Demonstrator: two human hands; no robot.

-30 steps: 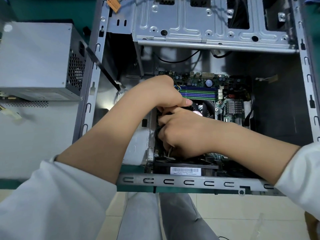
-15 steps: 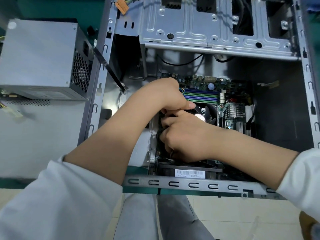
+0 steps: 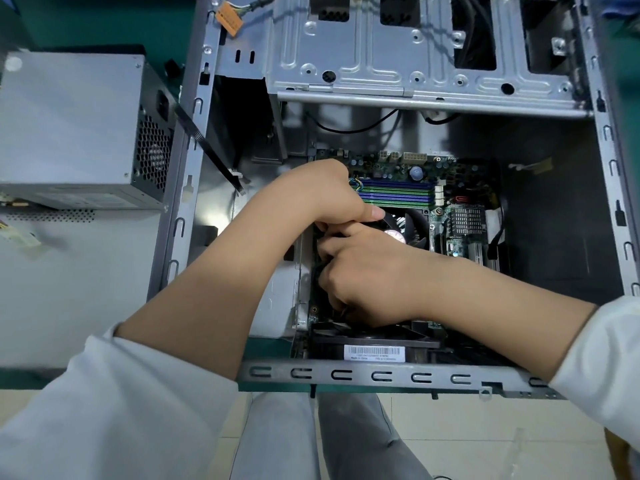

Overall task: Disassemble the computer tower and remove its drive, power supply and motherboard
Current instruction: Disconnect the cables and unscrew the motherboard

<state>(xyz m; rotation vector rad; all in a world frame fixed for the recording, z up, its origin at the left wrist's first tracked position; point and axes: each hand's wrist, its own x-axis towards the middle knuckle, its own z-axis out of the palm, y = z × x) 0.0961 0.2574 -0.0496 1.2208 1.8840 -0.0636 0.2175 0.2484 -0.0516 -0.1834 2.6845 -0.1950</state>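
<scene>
The computer tower (image 3: 346, 374) lies open on its side. The green motherboard (image 3: 398, 195) sits in its floor, with a black CPU fan (image 3: 412, 226) in its middle. My left hand (image 3: 325, 195) is clenched at the fan's left edge, thumb pointing right; what its fingers grip is hidden. Just below and touching it, my right hand (image 3: 367, 271) curls its fingers around a black cable (image 3: 320, 271) at the board's left edge. The grey power supply (image 3: 69, 126) stands outside the case at the left. The metal drive cage (image 3: 381, 64) spans the far end.
A black case fan with a barcode label (image 3: 374, 353) stands against the near wall. A flat black ribbon cable (image 3: 207, 150) slants across the left wall. An orange connector (image 3: 227, 19) hangs at the top left. A grey panel (image 3: 69, 289) lies beside the case.
The view has shifted slightly, so the case sits a little lower and further right in frame. Both hands stay at the same spot on the board, still clenched together.
</scene>
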